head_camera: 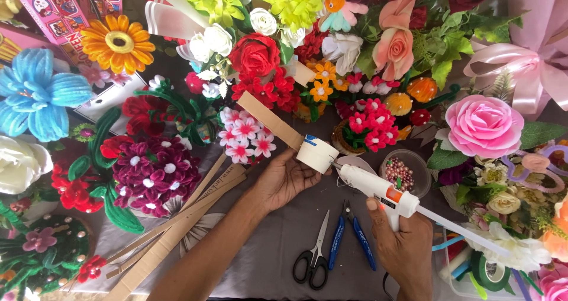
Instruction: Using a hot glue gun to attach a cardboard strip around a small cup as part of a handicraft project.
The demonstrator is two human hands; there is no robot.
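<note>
My left hand (285, 178) holds a white paper cup (317, 154) on its side, with a brown cardboard strip (269, 120) sticking up and to the left from it. My right hand (402, 242) grips a white and orange hot glue gun (378, 191), forefinger on the trigger. The gun's nozzle touches the lower right edge of the cup. A glue stick (467, 232) juts out of the gun's back, toward the right.
Black-handled scissors (314, 258) and blue-handled pliers (350, 237) lie on the grey cloth between my arms. A clear bowl of pink beads (404, 172) sits behind the gun. Cardboard strips (177, 221) lie at left. Handmade flowers ring the work area. Green tape (490, 271) lies at the right.
</note>
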